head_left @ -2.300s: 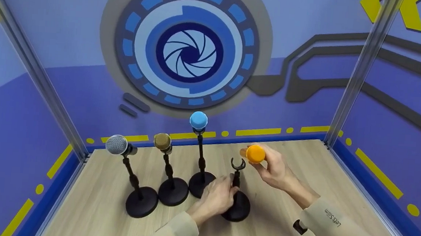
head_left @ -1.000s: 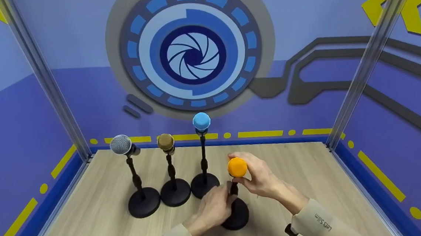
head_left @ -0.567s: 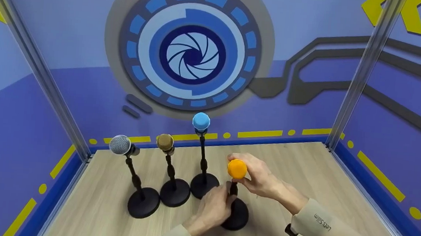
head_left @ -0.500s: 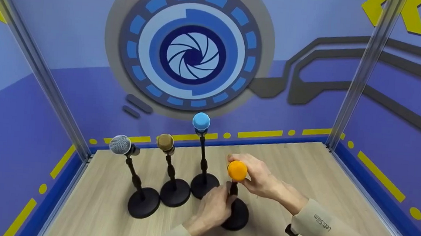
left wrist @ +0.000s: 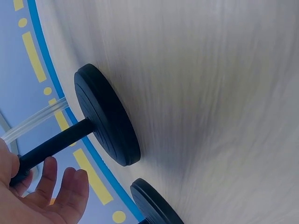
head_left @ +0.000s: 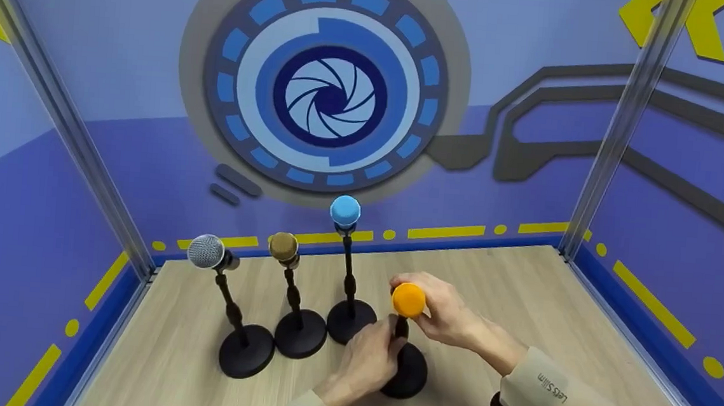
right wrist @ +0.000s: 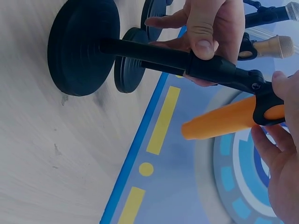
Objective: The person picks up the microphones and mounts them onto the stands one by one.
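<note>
An orange microphone [head_left: 408, 300] sits in the clip [right wrist: 260, 112] of a black desk microphone stand [head_left: 407, 378]. My right hand [head_left: 450, 314] holds the microphone near its head, with thumb and fingers around the clip in the right wrist view. Lower down, my left hand [head_left: 365, 359] grips the upper pole of the same stand, thumb against the black collar [right wrist: 212, 70]. The left wrist view shows that stand's round base [left wrist: 106, 114] on the table. The microphone's orange handle [right wrist: 217, 120] slants through the clip, its tail end free.
To the left stand three more microphones on black stands: a silver-headed one [head_left: 207, 251], a gold one [head_left: 284, 246] and a light blue one [head_left: 345, 211]. Their bases sit close together on the wooden table [head_left: 167, 342]. Patterned panels and metal posts [head_left: 623, 119] enclose the table.
My right hand has brought the orange microphone left and down from beside the stand into its clip, then slightly lower. My left hand has stayed on the pole.
</note>
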Available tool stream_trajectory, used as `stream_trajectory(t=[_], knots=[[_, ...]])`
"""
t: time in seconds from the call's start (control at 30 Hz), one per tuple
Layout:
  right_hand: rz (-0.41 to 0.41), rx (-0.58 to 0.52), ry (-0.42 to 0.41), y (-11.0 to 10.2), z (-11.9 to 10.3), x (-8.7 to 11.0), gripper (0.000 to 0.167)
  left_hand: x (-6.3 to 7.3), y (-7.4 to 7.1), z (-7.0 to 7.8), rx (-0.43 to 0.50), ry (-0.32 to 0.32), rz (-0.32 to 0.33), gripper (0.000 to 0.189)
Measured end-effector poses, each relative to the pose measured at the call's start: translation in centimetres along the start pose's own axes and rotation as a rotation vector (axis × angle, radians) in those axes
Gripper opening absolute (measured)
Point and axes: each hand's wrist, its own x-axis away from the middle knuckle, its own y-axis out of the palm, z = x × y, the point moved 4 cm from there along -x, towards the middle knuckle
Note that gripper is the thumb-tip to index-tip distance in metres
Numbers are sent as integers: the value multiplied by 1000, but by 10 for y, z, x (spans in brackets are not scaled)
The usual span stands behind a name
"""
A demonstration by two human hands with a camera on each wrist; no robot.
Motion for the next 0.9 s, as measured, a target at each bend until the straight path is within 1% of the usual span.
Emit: stream_trajectory(t=[0.17, 0.3, 0.37, 0.57, 0.77, 0.9], knots=[[7, 29, 33, 2, -2, 3, 58, 1, -1, 0, -20, 5, 9, 10], [24, 45, 54, 4, -3, 7, 59, 0, 0, 0, -19, -3, -3, 10], [36, 46, 56, 4, -3, 9, 60, 0, 0, 0, -17, -4, -9, 11], [66, 28, 108, 6, -3, 15, 58, 1, 1, 2, -26, -21, -16, 13], [110, 78, 182, 9, -6, 27, 72, 0, 0, 2, -43, -24, -21, 11], [117, 62, 208, 11, -8, 35, 75, 0, -2, 1, -29, -17, -26, 17]])
